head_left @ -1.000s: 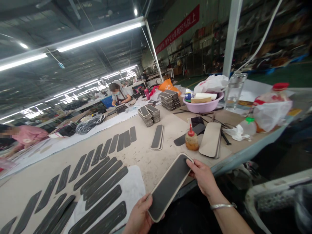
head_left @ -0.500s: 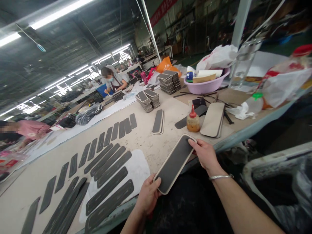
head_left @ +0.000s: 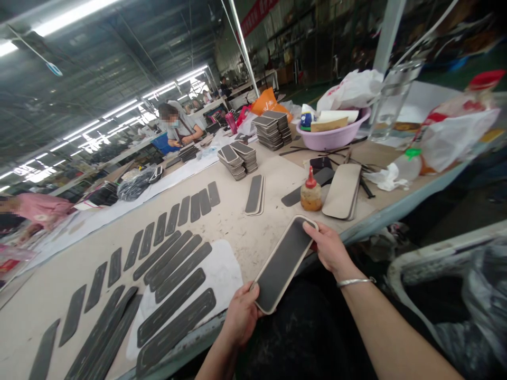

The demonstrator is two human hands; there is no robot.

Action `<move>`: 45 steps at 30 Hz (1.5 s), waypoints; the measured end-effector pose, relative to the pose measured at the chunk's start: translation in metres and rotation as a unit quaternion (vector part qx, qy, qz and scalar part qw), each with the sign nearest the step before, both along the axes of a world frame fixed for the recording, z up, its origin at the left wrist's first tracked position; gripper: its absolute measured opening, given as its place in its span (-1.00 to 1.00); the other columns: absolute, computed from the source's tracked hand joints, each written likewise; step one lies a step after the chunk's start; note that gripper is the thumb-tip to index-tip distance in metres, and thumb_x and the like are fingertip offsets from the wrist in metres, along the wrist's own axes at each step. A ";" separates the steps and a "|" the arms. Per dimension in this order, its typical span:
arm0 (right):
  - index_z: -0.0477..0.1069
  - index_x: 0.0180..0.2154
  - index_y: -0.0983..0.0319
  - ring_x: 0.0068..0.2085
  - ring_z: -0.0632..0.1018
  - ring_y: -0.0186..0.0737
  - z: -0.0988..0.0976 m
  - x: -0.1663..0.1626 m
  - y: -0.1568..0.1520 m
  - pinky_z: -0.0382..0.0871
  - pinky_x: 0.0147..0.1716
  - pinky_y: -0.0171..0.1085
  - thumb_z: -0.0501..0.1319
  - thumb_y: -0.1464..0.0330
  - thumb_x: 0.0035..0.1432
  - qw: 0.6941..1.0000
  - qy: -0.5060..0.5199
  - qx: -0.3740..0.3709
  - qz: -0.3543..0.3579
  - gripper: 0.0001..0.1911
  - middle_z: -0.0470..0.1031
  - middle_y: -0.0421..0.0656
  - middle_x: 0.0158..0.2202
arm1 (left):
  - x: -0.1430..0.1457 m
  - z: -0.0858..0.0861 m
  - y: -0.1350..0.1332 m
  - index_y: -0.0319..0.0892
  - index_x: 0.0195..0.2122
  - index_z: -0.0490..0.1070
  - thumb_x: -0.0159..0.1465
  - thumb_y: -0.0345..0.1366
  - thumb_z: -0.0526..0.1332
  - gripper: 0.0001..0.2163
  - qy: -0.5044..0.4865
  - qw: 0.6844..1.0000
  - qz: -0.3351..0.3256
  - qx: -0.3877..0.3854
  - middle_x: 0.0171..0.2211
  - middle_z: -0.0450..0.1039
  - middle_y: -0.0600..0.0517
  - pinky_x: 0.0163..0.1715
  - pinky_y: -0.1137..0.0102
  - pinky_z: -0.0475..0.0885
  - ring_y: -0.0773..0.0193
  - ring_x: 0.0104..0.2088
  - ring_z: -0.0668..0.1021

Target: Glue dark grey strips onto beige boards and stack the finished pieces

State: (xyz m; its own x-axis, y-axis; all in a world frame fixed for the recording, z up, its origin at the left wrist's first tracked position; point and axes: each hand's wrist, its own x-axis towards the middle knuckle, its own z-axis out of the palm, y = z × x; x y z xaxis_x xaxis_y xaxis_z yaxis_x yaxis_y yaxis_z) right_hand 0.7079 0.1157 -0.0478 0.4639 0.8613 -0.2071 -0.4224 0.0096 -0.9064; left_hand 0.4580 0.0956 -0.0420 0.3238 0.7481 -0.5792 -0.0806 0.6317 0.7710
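One long, round-cornered, beige-edged dark grey panel (head_left: 283,266): left hand (head_left: 241,315) and right hand (head_left: 330,249) are gripping its opposite ends, at the near edge of the beige-topped desk (head_left: 232,224). One squat, red-nozzled, amber-filled bottle (head_left: 311,197) is standing beside stacked beige panels (head_left: 341,190)

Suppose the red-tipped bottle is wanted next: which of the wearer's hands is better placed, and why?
Probably the right hand: it holds the far end of the grey panel, closer to the bottle. The left hand holds the near end.
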 end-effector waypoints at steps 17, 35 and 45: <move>0.48 -0.23 0.25 -0.38 0.49 -0.18 -0.011 0.003 0.003 0.40 -0.37 -0.24 0.35 0.06 -0.13 0.988 -0.135 -0.036 -0.062 -0.53 0.52 -0.15 -0.38 | 0.008 0.002 0.008 -0.27 -0.41 0.51 -0.03 -0.22 0.34 -0.78 0.198 0.967 0.021 0.162 -0.53 0.49 0.06 -0.46 0.47 0.33 0.33 -0.50 0.45; 0.48 -0.23 0.26 -0.37 0.47 -0.14 -0.015 0.001 0.004 0.35 -0.40 -0.25 0.25 -0.06 -0.07 0.974 -0.208 -0.045 -0.073 -0.45 0.50 -0.15 -0.42 | 0.015 0.014 0.006 -0.25 -0.33 0.55 0.04 -0.17 0.30 -0.75 0.181 0.968 -0.049 0.166 -0.46 0.54 0.02 -0.38 0.43 0.39 0.21 -0.39 0.53; 0.47 -0.40 0.26 -0.46 0.38 -0.24 -0.016 0.005 0.004 0.25 -0.49 -0.32 0.24 -0.06 -0.06 0.980 -0.179 -0.051 -0.072 -0.51 0.37 -0.23 -0.56 | 0.013 0.008 0.005 -0.27 -0.50 0.51 -0.01 -0.11 0.36 -0.72 0.174 0.974 -0.017 0.145 -0.56 0.46 0.04 -0.50 0.47 0.30 0.33 -0.53 0.43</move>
State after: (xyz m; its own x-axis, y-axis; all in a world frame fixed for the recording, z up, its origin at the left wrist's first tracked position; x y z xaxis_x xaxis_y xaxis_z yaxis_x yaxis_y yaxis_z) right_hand 0.7131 0.1193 -0.0635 0.6384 0.7645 -0.0895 -0.0773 -0.0520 -0.9957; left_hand 0.4715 0.1003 -0.0340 0.1743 0.8889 -0.4236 0.2344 0.3804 0.8946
